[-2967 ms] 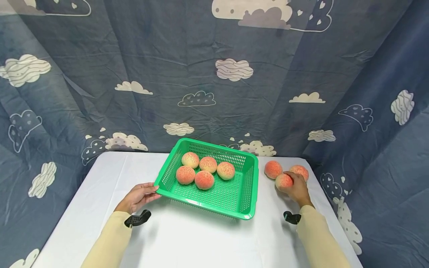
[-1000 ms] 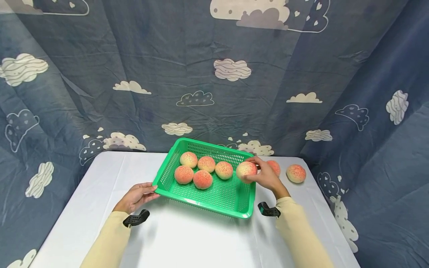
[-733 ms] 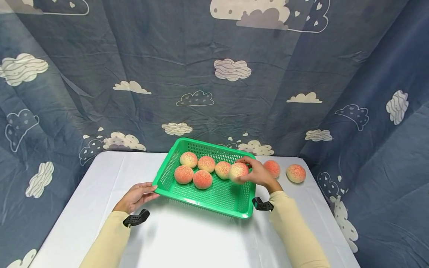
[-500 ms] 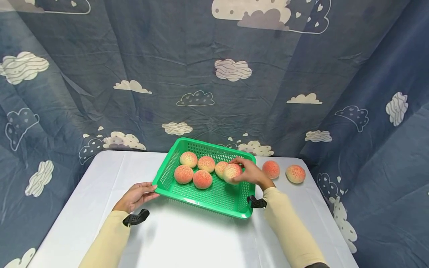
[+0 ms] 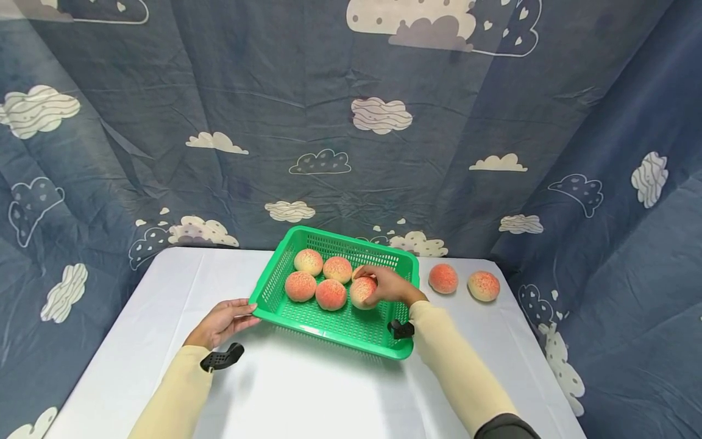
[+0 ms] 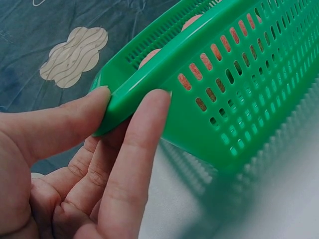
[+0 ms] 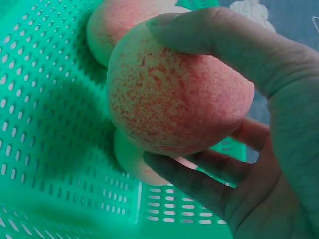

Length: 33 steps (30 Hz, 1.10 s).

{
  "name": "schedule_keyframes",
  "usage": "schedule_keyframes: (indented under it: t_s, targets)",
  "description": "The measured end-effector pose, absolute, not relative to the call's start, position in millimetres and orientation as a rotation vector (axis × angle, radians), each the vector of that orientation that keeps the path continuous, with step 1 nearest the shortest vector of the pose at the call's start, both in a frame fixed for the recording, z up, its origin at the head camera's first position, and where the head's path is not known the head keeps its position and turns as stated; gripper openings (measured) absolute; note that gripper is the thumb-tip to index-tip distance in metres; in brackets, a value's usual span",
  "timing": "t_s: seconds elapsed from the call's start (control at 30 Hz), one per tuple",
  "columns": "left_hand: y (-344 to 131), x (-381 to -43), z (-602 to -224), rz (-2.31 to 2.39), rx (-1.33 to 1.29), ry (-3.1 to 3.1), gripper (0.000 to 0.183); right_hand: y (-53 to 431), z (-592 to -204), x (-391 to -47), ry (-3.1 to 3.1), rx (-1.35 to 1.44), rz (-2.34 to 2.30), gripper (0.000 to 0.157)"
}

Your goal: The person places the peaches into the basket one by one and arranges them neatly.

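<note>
While the left hand (image 5: 223, 323) pinches one corner of the green basket (image 5: 345, 323), the right hand (image 5: 389, 285) grips a peach (image 5: 361, 293) inside.

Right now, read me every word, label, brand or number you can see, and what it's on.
None readable.
Green basket, peaches: no text shows.
Backdrop: only printed clouds and hearts.
Black wrist strap on the left: too small to tell whether it carries any marking.
</note>
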<state>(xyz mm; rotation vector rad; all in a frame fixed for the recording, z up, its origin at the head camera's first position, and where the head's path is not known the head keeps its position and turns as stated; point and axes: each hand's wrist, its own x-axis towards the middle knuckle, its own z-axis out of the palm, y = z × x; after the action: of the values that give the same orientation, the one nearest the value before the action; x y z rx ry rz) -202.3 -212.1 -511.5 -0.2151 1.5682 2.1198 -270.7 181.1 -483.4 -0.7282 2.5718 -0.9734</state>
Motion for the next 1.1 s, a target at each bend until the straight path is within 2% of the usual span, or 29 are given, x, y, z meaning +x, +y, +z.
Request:
schedule_keyframes:
  t_s: [0.17, 0.73, 1.1]
  targets:
    - [-211.2, -201.8, -511.2, 2.122, -0.210, 1.581, 0.026, 174.0, -488.4, -272.4, 2.597, -0.766, -0.873, 0.059]
    - [-210.5, -201.0, -509.7, 2.115, -0.214, 1.594, 0.028, 157.5, -495.8, -269.2, 2.721, -0.632, -0.511, 0.053]
    - [-210.7, -200.6, -510.0, 2.125, -0.234, 1.598, 0.020, 156.1, -500.5, -266.7, 2.703, -0.642, -0.443, 0.061]
